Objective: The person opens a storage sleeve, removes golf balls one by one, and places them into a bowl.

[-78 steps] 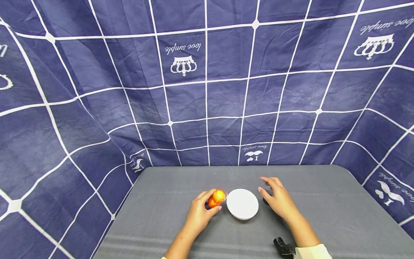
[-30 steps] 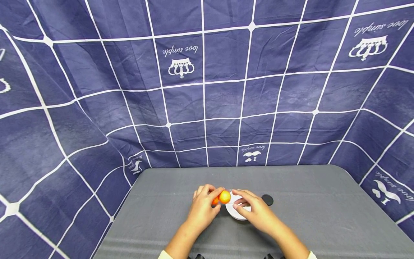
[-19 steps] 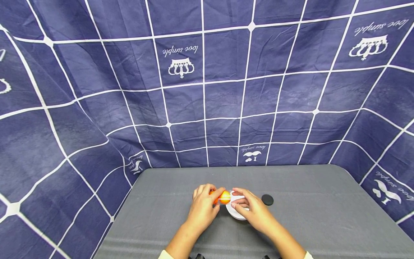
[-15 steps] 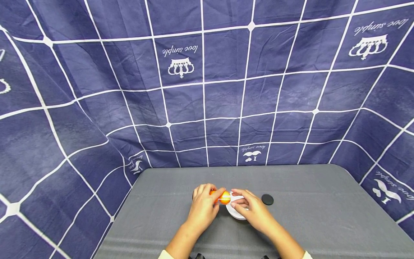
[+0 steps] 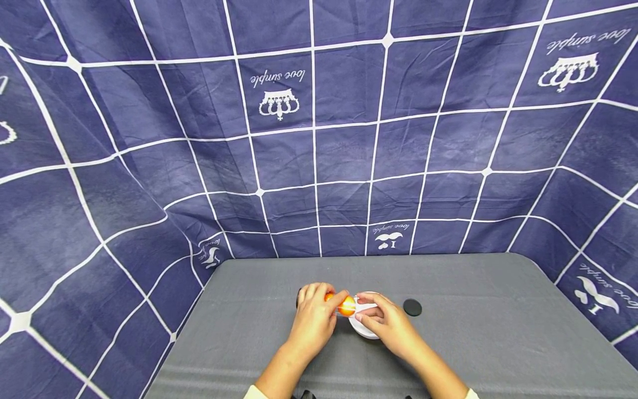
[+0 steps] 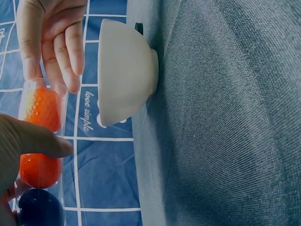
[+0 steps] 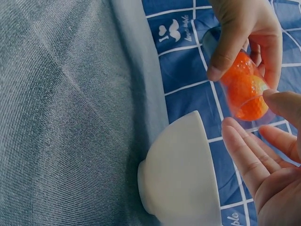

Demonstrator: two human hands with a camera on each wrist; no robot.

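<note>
My left hand grips a clear plastic tube lying on its side above the table, its end pointing toward my right hand. Inside are two orange dimpled balls and a dark blue ball deeper in, partly behind the left fingers. My right hand is held at the tube's end, its fingers nearly straight and spread, thumb and fingertips at either side of the rim. A white bowl stands on the table beneath, partly hidden by the right hand.
A flat black disc lies on the grey cloth-covered table, to the right of the bowl. Behind and at both sides hangs a blue curtain with white grid lines.
Over the earlier frames my right hand came from beside the black disc to the tube's end, and the tube was tilted over sideways toward the bowl. Lately both hands have shifted only slightly.
</note>
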